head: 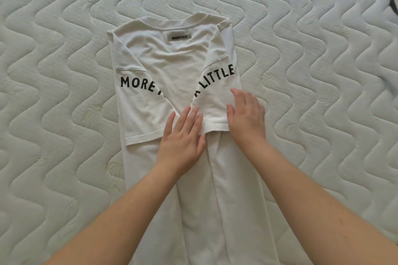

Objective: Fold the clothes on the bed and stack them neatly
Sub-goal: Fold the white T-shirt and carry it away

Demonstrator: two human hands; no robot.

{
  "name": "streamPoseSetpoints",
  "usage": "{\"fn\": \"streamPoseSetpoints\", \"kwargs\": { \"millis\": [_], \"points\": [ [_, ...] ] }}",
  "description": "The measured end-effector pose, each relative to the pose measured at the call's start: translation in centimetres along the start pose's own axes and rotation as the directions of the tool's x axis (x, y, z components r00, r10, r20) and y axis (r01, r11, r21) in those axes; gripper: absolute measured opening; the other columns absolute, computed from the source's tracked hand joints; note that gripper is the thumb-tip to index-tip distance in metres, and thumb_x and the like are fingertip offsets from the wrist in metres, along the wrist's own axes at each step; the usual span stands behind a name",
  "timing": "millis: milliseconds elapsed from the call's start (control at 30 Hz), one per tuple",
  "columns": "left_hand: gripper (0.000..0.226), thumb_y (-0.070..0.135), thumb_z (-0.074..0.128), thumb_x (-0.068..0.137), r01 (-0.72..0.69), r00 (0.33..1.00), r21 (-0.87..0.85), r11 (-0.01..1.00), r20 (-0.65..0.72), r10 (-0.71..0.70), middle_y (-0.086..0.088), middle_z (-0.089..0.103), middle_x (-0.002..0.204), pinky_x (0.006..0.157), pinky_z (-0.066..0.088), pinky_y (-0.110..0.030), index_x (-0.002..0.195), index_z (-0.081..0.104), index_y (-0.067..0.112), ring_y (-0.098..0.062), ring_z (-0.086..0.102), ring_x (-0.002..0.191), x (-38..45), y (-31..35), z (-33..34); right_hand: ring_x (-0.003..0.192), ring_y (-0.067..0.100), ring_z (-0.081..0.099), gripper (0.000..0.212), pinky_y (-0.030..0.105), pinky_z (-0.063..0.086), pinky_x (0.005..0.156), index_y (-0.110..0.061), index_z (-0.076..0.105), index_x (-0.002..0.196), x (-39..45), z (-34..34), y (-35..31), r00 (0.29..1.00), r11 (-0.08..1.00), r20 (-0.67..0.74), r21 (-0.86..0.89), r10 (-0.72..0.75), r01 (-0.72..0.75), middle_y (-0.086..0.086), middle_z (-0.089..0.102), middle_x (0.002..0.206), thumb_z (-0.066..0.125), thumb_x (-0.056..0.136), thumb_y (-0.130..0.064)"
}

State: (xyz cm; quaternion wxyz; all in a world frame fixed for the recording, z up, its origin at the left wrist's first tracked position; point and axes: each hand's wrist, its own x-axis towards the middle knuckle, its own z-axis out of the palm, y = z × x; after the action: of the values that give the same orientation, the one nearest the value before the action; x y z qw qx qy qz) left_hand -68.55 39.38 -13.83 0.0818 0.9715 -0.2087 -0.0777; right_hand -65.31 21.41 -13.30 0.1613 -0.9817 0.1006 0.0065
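white t-shirt [172,60] mid-mattress [53,71], both sleeves folded inward; left hand [183,135] and right hand [245,114] flat, fingers straight, pressing sleeve hems.

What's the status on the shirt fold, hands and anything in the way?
Left hand and right hand both flat, fingers straight, pressing the right sleeve. White T-shirt lies on the mattress, both sleeves folded in. No obstruction seen.

Both hands, left hand [183,133] and right hand [245,114], press flat on white T-shirt [172,60]; quilted mattress [53,49] beneath.
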Motion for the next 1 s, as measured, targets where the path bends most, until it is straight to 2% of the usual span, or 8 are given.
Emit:
{"fn": "streamPoseSetpoints", "kwargs": {
  "millis": [133,233,300,400,500,567,833,1000],
  "points": [
    [0.063,0.047,0.012,0.1,0.007,0.992,0.039,0.999,0.124,-0.012,0.002,0.004,0.164,0.121,-0.007,-0.038,0.157,0.013,0.019,-0.015,0.004,0.152,1.2,-0.9,1.4,0.15,0.014,0.006,0.057,0.033,0.0,0.119,-0.021,0.013,0.155,0.6,2.7,-0.7,0.965,0.977,0.212,-0.11,-0.156,0.182,-0.003,0.01,0.163,0.033,0.104,-0.034],
    [0.067,0.053,0.006,0.097,0.0,0.983,0.059,0.998,0.185,-0.011,0.007,-0.016,0.161,0.116,-0.019,-0.032,0.156,-0.004,0.023,-0.013,-0.01,0.15,1.1,-1.6,3.2,0.15,0.011,-0.004,0.06,0.031,-0.009,0.118,-0.025,0.0,0.155,0.0,4.2,0.8,0.937,0.949,0.306,-0.207,-0.17,0.24,-0.007,-0.004,0.163,0.025,0.103,-0.042],
    [0.066,0.052,0.009,0.099,-0.013,0.987,0.063,0.998,0.163,0.003,0.004,-0.011,0.163,0.118,-0.016,-0.033,0.156,-0.002,0.022,-0.014,-0.006,0.151,0.8,-1.7,3.3,0.15,0.012,-0.002,0.06,0.033,-0.008,0.119,-0.024,0.003,0.155,-0.9,4.1,1.2,0.943,0.949,0.293,-0.218,-0.158,0.227,-0.005,-0.001,0.164,0.026,0.103,-0.041],
    [0.063,0.048,0.018,0.101,-0.047,0.998,0.083,0.996,0.046,0.043,-0.002,0.01,0.164,0.122,0.002,-0.039,0.157,0.015,0.017,-0.018,0.009,0.151,-0.9,-1.4,3.2,0.15,0.016,0.01,0.057,0.037,0.001,0.121,-0.019,0.014,0.154,-4.7,3.5,1.8,0.954,0.94,0.232,-0.237,-0.191,0.246,-0.001,0.012,0.162,0.026,0.101,-0.037],
    [0.063,0.045,0.025,0.102,-0.054,0.998,0.01,0.998,0.032,0.054,-0.003,0.01,0.164,0.122,0.01,-0.04,0.156,0.019,0.014,-0.018,0.01,0.151,-5.9,-0.6,3.9,0.146,0.019,0.024,0.055,0.04,0.016,0.118,-0.016,0.027,0.152,-11.0,2.9,2.7,0.927,0.919,0.256,-0.212,-0.275,0.332,0.001,0.025,0.159,0.029,0.1,-0.034],
    [0.064,0.045,0.028,0.101,-0.043,0.997,-0.037,0.998,0.067,0.045,-0.002,0.009,0.164,0.122,0.011,-0.04,0.156,0.019,0.015,-0.017,0.011,0.151,-10.5,0.5,5.1,0.146,0.019,0.027,0.057,0.039,0.016,0.117,-0.015,0.027,0.152,-15.6,3.1,3.0,0.911,0.929,0.318,-0.17,-0.264,0.329,0.0,0.024,0.159,0.029,0.098,-0.036],
    [0.064,0.045,0.028,0.101,0.044,0.96,-0.099,0.994,0.281,-0.014,-0.004,0.012,0.164,0.122,0.007,-0.039,0.156,0.02,0.014,-0.019,0.012,0.151,-26.3,4.8,6.4,0.149,0.017,0.008,0.067,0.037,0.007,0.12,-0.012,0.013,0.155,-28.9,2.7,2.4,0.855,0.969,0.499,-0.109,-0.139,0.221,0.005,0.007,0.163,0.028,0.098,-0.044],
    [0.064,0.044,0.03,0.101,-0.009,0.931,-0.138,0.99,0.361,0.059,-0.007,0.016,0.163,0.122,0.011,-0.04,0.155,0.02,0.011,-0.02,0.013,0.151,-31.4,6.0,5.8,0.149,0.015,-0.014,0.067,0.03,-0.009,0.12,-0.017,-0.014,0.153,-34.8,0.8,3.3,0.753,0.975,0.645,-0.053,-0.131,0.216,0.004,-0.016,0.162,0.016,0.1,-0.046]
  ]
}}
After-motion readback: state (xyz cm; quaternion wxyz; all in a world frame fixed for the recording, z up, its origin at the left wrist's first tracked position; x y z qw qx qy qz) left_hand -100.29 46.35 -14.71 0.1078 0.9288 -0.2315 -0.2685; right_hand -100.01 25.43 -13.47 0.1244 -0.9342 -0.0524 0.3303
